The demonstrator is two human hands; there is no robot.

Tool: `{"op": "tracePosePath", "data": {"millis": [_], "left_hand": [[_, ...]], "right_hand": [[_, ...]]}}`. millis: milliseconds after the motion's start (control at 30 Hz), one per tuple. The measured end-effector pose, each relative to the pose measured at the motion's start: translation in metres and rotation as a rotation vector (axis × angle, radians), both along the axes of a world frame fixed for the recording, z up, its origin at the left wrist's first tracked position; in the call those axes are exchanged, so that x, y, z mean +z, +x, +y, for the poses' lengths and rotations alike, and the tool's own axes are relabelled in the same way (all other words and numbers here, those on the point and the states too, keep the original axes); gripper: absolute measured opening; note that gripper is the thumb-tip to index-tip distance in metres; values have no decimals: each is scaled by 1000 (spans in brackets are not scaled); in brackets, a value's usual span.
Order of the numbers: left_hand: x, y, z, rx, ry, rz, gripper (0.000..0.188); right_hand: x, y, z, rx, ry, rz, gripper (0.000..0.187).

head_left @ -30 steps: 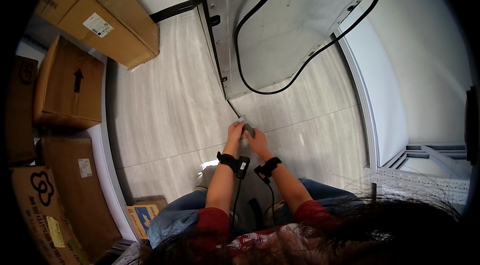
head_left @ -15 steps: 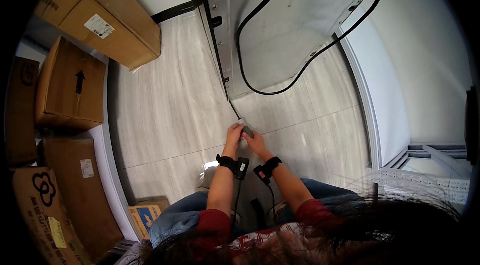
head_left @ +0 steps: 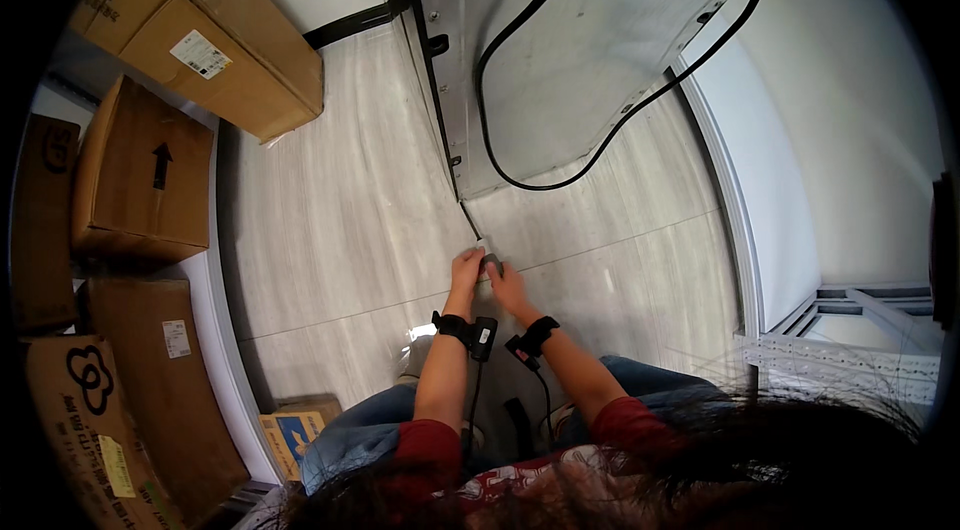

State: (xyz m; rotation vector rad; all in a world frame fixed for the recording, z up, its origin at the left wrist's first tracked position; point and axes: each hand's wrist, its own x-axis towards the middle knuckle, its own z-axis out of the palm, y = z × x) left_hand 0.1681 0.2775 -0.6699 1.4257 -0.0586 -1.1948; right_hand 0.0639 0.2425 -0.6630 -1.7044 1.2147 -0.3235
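Observation:
Low over the floor, both my hands are closed on a small grey plug-like piece [head_left: 491, 262] with a pale end. My left hand [head_left: 466, 269] grips it at the left and toward the pale end. From the right, my right hand [head_left: 508, 287] wraps its near part, thumb lying along it. Fingers cover much of the piece, so its exact kind is hard to make out. A thin dark cord [head_left: 470, 221] runs from its pale end to the bottom corner of a tall grey metal cabinet [head_left: 580, 60]. Each wrist wears a black strap with a small wired box.
A thick black cable [head_left: 484, 120] hangs in a loop against the cabinet. Cardboard boxes [head_left: 150, 170] are stacked along the left wall, and a tall carton [head_left: 225, 60] stands at the far left. On the right are a white wall panel [head_left: 765, 200] and a perforated metal frame [head_left: 840, 360].
My right hand has shifted slightly, and its fingers now cover more of the grey piece. My left hand stays almost in place.

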Motion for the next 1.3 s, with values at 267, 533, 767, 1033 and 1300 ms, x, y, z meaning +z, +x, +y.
{"op": "tracePosePath", "data": {"millis": [267, 533, 767, 1033, 1300], "left_hand": [[-10, 3, 3, 1, -34, -78, 15], [1, 1, 2, 42, -54, 4, 15], [3, 8, 5, 73, -33, -20, 18], [3, 4, -1, 84, 6, 0, 19], [-8, 8, 2, 132, 29, 66, 23]], "right_hand": [[31, 6, 5, -84, -171, 13, 44], [25, -2, -1, 64, 54, 37, 42], [44, 3, 2, 24, 180, 9, 39], [32, 11, 7, -39, 75, 77, 41], [31, 10, 17, 13, -131, 88, 44]]}}
